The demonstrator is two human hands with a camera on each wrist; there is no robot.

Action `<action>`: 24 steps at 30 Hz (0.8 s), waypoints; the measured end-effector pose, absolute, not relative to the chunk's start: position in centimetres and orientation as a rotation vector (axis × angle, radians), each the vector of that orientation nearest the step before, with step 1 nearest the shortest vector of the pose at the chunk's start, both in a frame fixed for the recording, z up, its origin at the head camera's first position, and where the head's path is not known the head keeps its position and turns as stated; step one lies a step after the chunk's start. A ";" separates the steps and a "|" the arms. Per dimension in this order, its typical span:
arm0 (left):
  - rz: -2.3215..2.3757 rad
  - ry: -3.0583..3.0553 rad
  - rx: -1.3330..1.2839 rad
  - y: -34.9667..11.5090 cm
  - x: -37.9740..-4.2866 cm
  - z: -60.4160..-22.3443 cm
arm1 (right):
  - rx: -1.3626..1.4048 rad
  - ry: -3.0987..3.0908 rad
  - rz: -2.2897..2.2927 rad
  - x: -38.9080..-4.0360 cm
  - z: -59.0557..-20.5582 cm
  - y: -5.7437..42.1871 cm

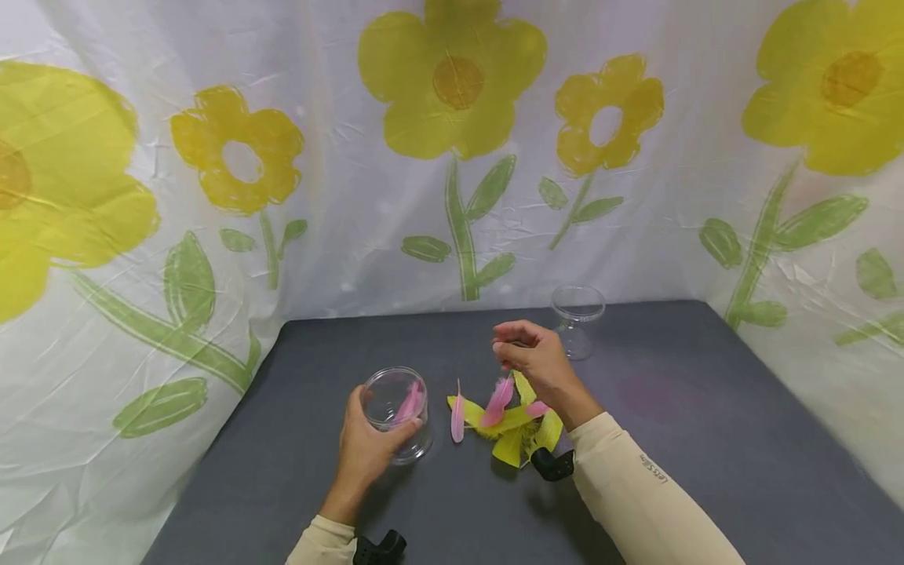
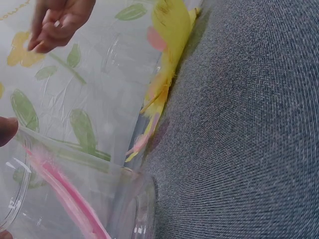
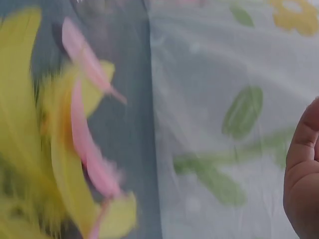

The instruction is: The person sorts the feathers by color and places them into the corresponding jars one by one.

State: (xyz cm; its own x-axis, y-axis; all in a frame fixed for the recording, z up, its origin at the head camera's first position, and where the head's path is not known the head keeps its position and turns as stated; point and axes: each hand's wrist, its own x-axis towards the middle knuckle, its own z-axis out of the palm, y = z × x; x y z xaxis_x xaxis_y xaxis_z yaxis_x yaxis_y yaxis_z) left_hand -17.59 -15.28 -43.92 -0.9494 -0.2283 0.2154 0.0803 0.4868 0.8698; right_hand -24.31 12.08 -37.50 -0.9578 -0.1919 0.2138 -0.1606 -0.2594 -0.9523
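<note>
My left hand [image 1: 369, 439] grips a clear jar [image 1: 397, 392] from its left side, thumb across the front. Inside, pink feathers [image 1: 410, 402] lean against the wall; in the left wrist view a pink feather [image 2: 67, 194] slants through the jar. My right hand [image 1: 540, 362] hovers over the far side of a pile of yellow feathers [image 1: 519, 431], fingers loosely bent, no object showing between them. Pink feathers [image 1: 498, 402] lie on that pile, and a single pink feather [image 1: 457, 416] lies at its left end, next to the jar.
A clear stemmed glass bowl [image 1: 575, 322] stands at the back of the dark grey table [image 1: 671, 471], just beyond my right hand. Behind and on both sides hangs a white curtain [image 1: 339, 235] printed with yellow flowers. Each wrist wears a small black device [image 1: 552, 464].
</note>
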 end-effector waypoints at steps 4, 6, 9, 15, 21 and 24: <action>-1.453 -2.454 0.147 -15.2 -17.6 -43.8 | -0.393 1.896 -2.476 -24.5 -37.5 14.6; -1.453 -2.452 0.150 -15.1 -17.6 -43.8 | -0.358 1.912 -2.482 -24.4 -37.6 15.6; -1.451 -2.449 0.157 -15.1 -17.5 -43.8 | -0.330 1.943 -2.482 -24.4 -38.1 16.9; -1.454 -2.450 0.164 -15.1 -17.5 -43.8 | -0.291 1.988 -2.486 -24.4 -38.9 18.8; -1.441 -2.459 0.165 -15.1 -17.5 -43.7 | -0.220 2.041 -2.456 -24.8 -39.8 20.4; -1.439 -2.470 0.169 -15.0 -17.6 -43.6 | -0.175 2.081 -2.420 -25.0 -40.4 21.1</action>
